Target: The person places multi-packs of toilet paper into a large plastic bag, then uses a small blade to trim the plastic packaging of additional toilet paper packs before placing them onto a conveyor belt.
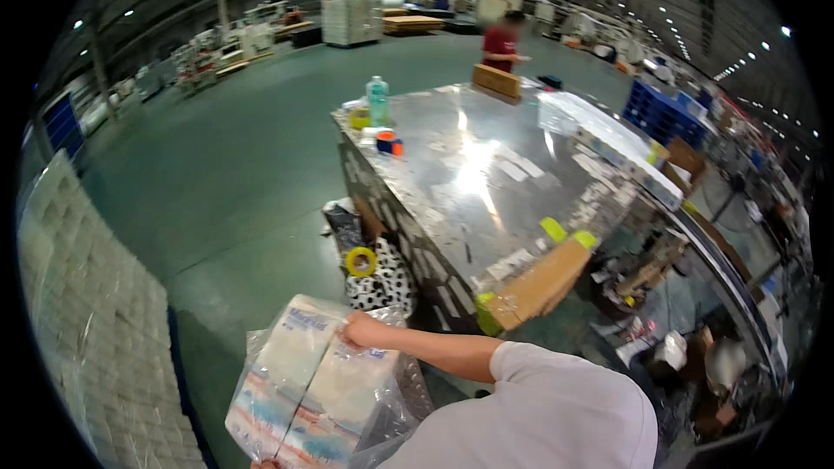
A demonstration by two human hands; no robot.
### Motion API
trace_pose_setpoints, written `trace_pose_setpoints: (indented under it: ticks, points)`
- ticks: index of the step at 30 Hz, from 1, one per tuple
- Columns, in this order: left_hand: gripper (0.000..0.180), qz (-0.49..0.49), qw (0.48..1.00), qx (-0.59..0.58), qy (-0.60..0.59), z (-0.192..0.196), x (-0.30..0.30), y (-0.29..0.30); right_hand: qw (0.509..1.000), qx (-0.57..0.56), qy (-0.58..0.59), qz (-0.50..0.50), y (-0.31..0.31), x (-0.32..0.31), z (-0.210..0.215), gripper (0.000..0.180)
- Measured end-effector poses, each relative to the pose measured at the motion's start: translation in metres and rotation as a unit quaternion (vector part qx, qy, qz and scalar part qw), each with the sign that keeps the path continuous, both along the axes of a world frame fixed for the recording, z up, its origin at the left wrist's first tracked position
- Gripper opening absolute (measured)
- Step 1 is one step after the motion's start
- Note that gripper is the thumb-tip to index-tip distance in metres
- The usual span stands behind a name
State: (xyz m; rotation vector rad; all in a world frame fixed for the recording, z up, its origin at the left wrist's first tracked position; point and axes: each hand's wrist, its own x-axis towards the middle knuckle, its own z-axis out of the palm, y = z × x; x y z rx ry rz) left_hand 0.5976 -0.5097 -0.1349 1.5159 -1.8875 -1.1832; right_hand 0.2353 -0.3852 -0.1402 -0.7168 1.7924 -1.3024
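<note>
While gripped at top edge by right hand (363,328), packs (314,386) in loose clear bag (395,408) held low, before chest; left hand (265,464) barely visible beneath, grip not discernible. Slip risk: slack, slick film. Tape roll (360,260) and spotted bag (382,282) just ahead, steel table (486,182) behind, person (502,42) far off.

right hand (363,328) grips plastic-wrapped packs (313,391) | metal table (486,174) beyond

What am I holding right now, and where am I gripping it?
A clear-wrapped bundle of tissue packs: right hand grips its top edge, left hand its bottom edge, barely visible.
</note>
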Motion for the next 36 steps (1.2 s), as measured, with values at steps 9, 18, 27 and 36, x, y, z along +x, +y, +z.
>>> trace_pose_setpoints:
  ticks: [9,18,27,36]
  points:
    - [0.049,-0.04,0.842,-0.183,-0.506,0.017,0.01,-0.019,0.993,-0.062,-0.026,0.1,0.083,-0.006,0.061,0.034]
    - [0.027,-0.323,0.92,-0.208,0.083,0.107,-0.287,0.23,0.969,0.083,-0.065,-0.224,0.469,-0.049,-0.091,0.024]
    - [0.044,-0.829,0.556,-0.011,0.056,0.094,-0.508,0.483,0.591,0.037,-0.146,-0.792,0.766,0.012,-0.082,0.018]
    - [0.047,-0.854,0.517,-0.042,0.043,0.058,-0.649,0.583,0.739,-0.088,-0.121,-0.657,0.782,-0.157,-0.059,0.018]
